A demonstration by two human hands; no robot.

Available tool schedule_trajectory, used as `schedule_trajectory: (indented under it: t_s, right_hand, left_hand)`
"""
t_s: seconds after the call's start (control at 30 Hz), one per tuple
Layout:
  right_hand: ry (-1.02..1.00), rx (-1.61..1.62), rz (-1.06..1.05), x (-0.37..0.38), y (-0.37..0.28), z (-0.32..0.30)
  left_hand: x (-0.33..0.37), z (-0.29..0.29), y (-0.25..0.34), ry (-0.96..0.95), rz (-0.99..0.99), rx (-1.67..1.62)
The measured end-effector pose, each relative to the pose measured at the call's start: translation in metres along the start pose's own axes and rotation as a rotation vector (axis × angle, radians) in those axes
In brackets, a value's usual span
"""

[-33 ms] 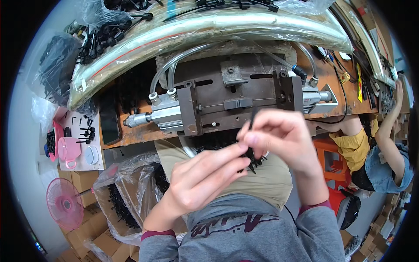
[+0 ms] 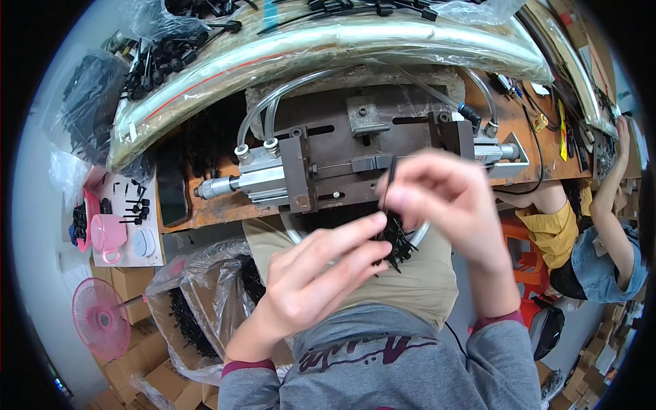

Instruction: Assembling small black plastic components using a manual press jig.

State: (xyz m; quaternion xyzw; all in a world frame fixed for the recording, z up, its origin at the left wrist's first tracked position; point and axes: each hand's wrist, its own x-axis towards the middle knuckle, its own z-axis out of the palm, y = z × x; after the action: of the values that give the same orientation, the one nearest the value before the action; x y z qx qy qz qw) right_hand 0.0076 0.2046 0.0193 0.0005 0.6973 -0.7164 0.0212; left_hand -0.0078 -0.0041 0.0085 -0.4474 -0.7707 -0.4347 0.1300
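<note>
My left hand (image 2: pixel 311 277) is at the centre, its fingers bent around small black plastic parts (image 2: pixel 395 254) that bunch at the fingertips. How many of them it holds and how many lie on the lap below is hidden. My right hand (image 2: pixel 444 198), blurred by motion, pinches a thin black plastic piece (image 2: pixel 391 171) that stands upright just above the left fingertips. Beyond both hands is a dark metal clamping fixture (image 2: pixel 369 116) with a small dark block (image 2: pixel 373 163) at its middle.
Air cylinders (image 2: pixel 263 178) with clear hoses (image 2: pixel 287 85) flank the fixture. Black parts fill a plastic-lined box (image 2: pixel 205 294) at lower left, near a pink fan (image 2: pixel 102 318) and pink mug (image 2: pixel 108 236). A wrapped roll (image 2: pixel 328 41) spans the back. Another person (image 2: pixel 601 246) sits at right.
My right hand has risen slightly away from the left fingertips, lifting the thin black piece. More of the black bunch shows. The left hand has barely moved.
</note>
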Motion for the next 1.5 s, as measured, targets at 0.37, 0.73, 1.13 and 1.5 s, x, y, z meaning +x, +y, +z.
schedule_trajectory:
  t_s: [0.37,0.73,1.13,1.5]
  right_hand:
    - [0.315,-1.526,-0.684,0.149,-0.081,-0.059]
    - [0.101,-1.562,-0.379,0.172,-0.098,-0.082]
    - [0.209,-0.477,-0.304,0.079,-0.084,-0.079]
    - [0.164,0.032,-0.085,-0.014,0.022,0.003]
  left_hand:
    - [0.001,0.048,-0.019,-0.012,-0.099,0.321]
    - [0.009,0.051,-0.018,-0.125,-0.103,0.451]
    - [0.013,0.047,-0.017,-0.156,-0.099,0.460]
    - [0.009,0.037,-0.003,0.147,0.109,0.078]
